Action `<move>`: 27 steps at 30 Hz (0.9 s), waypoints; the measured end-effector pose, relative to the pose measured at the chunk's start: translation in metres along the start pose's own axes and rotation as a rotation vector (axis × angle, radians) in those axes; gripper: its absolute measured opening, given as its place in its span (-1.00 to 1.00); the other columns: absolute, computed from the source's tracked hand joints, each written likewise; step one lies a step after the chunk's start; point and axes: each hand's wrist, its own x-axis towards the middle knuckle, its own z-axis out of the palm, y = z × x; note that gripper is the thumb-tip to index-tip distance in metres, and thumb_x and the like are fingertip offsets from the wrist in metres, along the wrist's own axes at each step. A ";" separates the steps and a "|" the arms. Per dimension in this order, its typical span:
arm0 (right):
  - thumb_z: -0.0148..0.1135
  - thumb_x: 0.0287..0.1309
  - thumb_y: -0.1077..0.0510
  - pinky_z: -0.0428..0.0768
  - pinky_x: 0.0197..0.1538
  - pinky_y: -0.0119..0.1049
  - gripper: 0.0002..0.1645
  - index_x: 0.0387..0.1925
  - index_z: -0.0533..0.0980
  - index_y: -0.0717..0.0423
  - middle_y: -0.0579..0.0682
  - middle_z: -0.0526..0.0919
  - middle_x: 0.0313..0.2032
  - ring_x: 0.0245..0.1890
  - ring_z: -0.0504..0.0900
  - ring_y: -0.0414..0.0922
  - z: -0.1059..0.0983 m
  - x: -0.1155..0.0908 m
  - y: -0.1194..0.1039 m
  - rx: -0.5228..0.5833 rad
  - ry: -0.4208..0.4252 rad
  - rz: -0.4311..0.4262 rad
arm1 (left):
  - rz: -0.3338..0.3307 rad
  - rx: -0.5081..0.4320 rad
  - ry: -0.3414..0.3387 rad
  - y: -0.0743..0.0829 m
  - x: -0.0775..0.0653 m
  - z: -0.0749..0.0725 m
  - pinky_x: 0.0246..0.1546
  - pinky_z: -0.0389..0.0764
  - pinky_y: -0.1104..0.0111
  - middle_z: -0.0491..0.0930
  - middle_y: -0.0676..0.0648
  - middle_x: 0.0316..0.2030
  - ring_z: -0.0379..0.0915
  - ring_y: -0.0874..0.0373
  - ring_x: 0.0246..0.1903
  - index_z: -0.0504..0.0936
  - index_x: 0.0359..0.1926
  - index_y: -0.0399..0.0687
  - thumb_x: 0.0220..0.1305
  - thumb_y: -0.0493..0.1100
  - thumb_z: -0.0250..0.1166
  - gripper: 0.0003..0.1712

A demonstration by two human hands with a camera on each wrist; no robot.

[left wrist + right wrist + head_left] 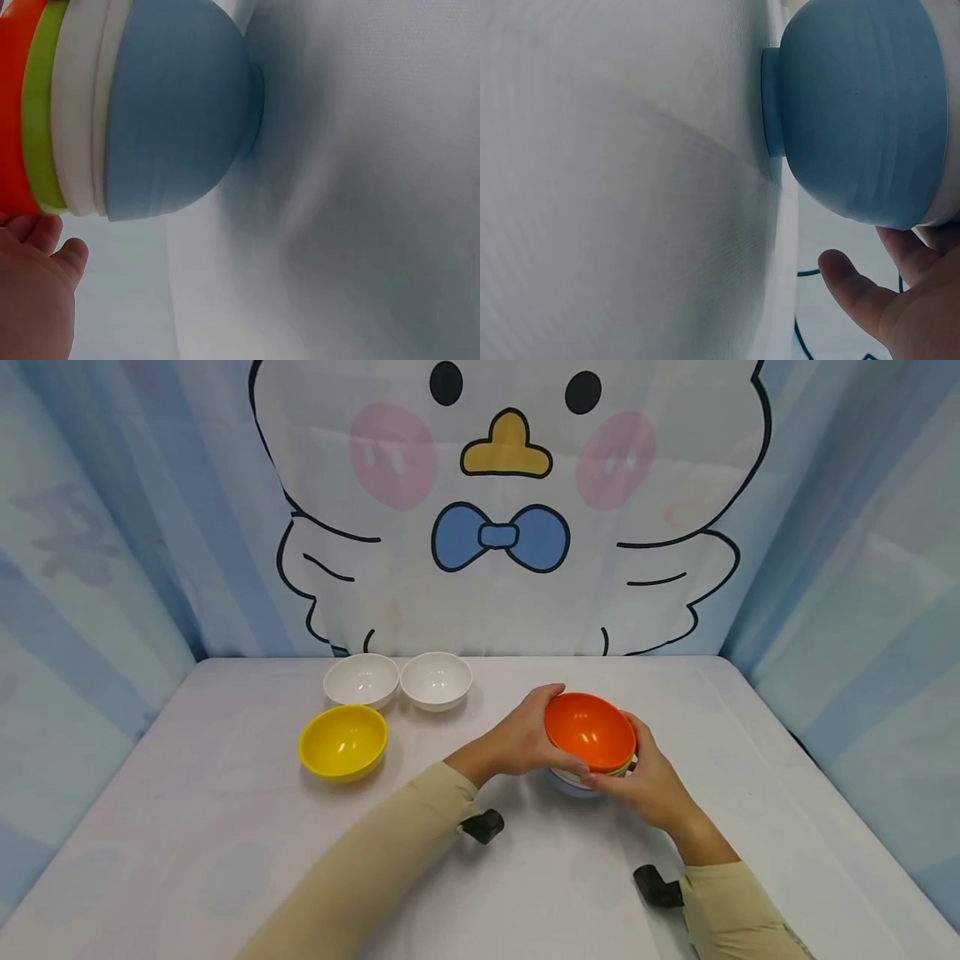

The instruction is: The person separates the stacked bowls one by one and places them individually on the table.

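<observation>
An orange bowl (590,731) tops a nested stack on the table. Below its rim come a lime-green bowl (39,112), white rims (79,105) and a light blue bowl (180,112) at the bottom, whose foot is at the cloth. From the left, my left hand (521,739) holds the orange bowl, thumb along the near side and fingers behind. My right hand (645,781) grips it from the right, thumb in front. In the right wrist view, right fingertips (904,247) reach up beside the blue and white rims.
A yellow bowl (343,743) stands left of the stack. Behind it, two white bowls (362,681) (437,682) sit side by side near the table's back edge. Patterned curtains (97,527) enclose the white-covered table (225,793) at the back and sides.
</observation>
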 end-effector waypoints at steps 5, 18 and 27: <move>0.51 0.08 0.00 0.33 0.29 0.26 0.24 0.52 -0.11 0.25 0.26 0.21 0.40 0.32 0.28 0.24 0.001 0.000 0.000 -0.002 0.001 -0.001 | -0.002 -0.014 -0.022 0.000 0.002 0.004 0.16 0.48 0.32 0.18 -0.08 0.43 0.26 0.09 0.27 -0.03 0.56 -0.14 -0.08 0.12 0.62 0.36; 0.50 0.10 0.04 0.36 0.28 0.25 0.24 0.52 -0.13 0.27 0.27 0.19 0.41 0.32 0.26 0.25 0.001 0.001 0.001 -0.002 0.000 -0.002 | 0.025 0.013 -0.017 0.000 0.002 0.007 0.09 0.53 0.33 0.20 -0.07 0.40 0.27 0.09 0.23 -0.03 0.56 -0.15 -0.08 0.14 0.60 0.35; 0.51 0.09 0.05 0.42 0.24 0.22 0.21 0.51 -0.09 0.27 0.26 0.22 0.39 0.29 0.29 0.23 0.001 0.000 0.000 -0.008 0.006 -0.006 | 0.028 0.032 0.017 -0.001 0.002 0.009 0.04 0.56 0.34 0.24 -0.07 0.39 0.30 0.08 0.21 0.02 0.55 -0.14 -0.04 0.14 0.56 0.28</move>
